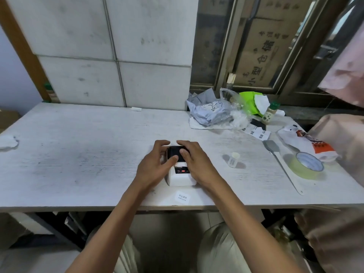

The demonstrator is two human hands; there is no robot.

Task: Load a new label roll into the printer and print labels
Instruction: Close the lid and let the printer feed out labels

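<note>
A small white label printer (180, 179) with a black lid stands near the table's front edge, a red light glowing on its dark front panel. My left hand (155, 164) grips its left side, thumb resting on the black lid. My right hand (194, 160) wraps the right side, thumb also on the lid. A printed white label (182, 197) lies flat on the table just in front of the printer. A small white label roll (233, 159) lies on its side to the right of the printer, apart from both hands.
The white table (78, 154) carries a roll of green tape (307, 164), a grey-headed spatula (279, 160), a snack bag (307, 143), crumpled plastic bags (212, 111) and a spice bottle (269, 113) at the right. A white cloth (7, 141) lies at the left edge.
</note>
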